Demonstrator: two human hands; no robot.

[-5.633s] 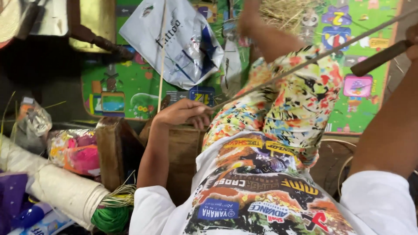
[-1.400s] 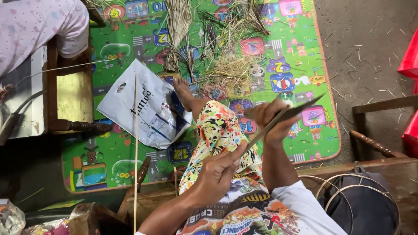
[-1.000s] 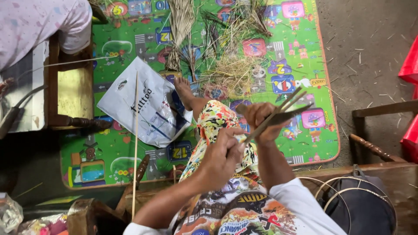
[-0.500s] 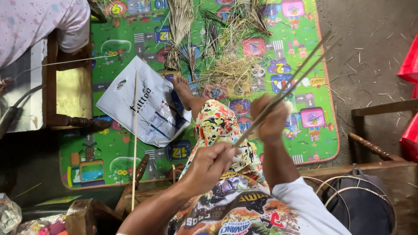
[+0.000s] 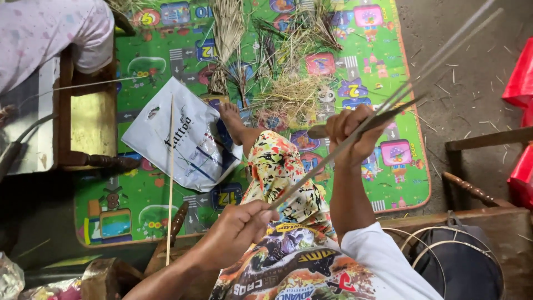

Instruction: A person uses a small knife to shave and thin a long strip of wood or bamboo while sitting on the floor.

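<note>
**Head view: both my hands closed on thin bamboo strips**

Head camera, looking straight down. The biggest thing under me is the green foam play mat with bright cartoon squares (image 5: 166,194), filling the upper and middle frame. Right of it lies bare grey concrete floor (image 5: 466,72), scattered with bits of straw. At the upper left edge sits another person in a pale speckled shirt (image 5: 44,39), beside a low wooden stool with a yellowish seat (image 5: 91,125). My outstretched leg in flowery patterned trousers (image 5: 283,172) runs up the centre, bare foot on the mat. A white plastic bag (image 5: 177,139) lies just left of that foot, with a thin upright stick in front of it. Dry grass and straw bundles (image 5: 283,83) are heaped at the top centre.

The long thin pale bamboo strips (image 5: 388,105) slant from the lower centre up to the upper right corner. My left hand (image 5: 239,236), lower centre, is closed on their near end. My right hand (image 5: 352,133), right of centre and well apart from the left, is clamped round the strips together with a dark knife with a wooden handle (image 5: 361,123), which lies across my fingers, touching the strips.
</note>
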